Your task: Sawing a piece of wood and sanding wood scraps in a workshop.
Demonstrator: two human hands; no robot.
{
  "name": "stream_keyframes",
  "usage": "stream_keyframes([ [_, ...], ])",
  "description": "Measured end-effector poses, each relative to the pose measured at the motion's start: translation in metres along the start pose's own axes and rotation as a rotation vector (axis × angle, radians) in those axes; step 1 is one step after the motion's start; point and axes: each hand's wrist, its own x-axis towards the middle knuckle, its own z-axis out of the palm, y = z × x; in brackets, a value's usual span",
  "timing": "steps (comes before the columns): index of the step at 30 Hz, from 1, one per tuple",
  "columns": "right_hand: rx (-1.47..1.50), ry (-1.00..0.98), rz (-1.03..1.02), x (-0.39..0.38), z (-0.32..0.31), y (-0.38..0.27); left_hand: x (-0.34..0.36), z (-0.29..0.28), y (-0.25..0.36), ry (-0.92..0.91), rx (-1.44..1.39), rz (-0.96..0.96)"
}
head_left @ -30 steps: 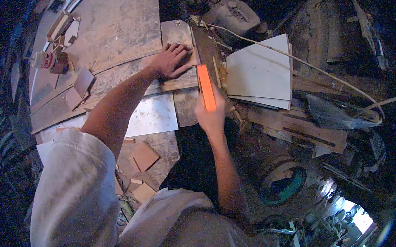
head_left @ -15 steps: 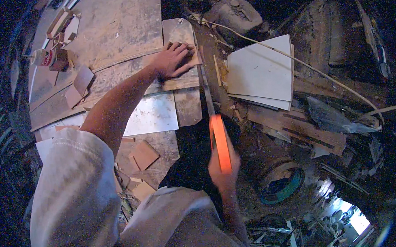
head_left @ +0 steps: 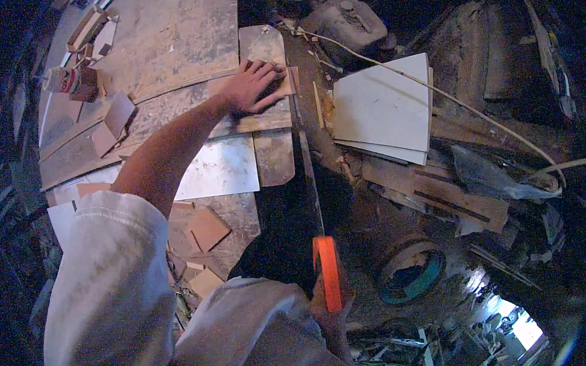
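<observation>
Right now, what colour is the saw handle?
The saw handle is bright orange, best seen in the head view.

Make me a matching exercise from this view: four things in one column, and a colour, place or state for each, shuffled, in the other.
Column one
1. Saw handle
2. White panels
3. Left hand
4. Right hand

Column two
A. Palm down, at the right side of the wooden worktop
B. Closed around a grip
C. Bright orange
D. Overlapping, to the right of the worktop

Right pairs: 1-C, 2-D, 3-A, 4-B
</observation>
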Motion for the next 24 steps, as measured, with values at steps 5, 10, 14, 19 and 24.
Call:
stream_keyframes([
  [5, 0.062, 0.009, -0.090, 0.028, 0.013, -0.005, -0.013, 0.004, -0.005, -0.022, 0.067, -0.003],
  [10, 0.056, 0.050, -0.149, 0.143, 0.054, -0.004, 0.005, 0.005, 0.000, -0.013, 0.036, 0.005],
  [14, 0.077, 0.070, -0.118, 0.078, 0.049, -0.002, -0.009, 0.001, -0.008, -0.018, -0.007, -0.048],
  [19, -0.015, 0.017, -0.003, 0.013, 0.014, 0.003, -0.002, 0.001, -0.002, 0.043, -0.027, 0.007],
  [24, 0.007, 0.056, -0.090, 0.029, 0.018, -0.007, -0.007, 0.002, -0.003, 0.026, 0.008, 0.008],
])
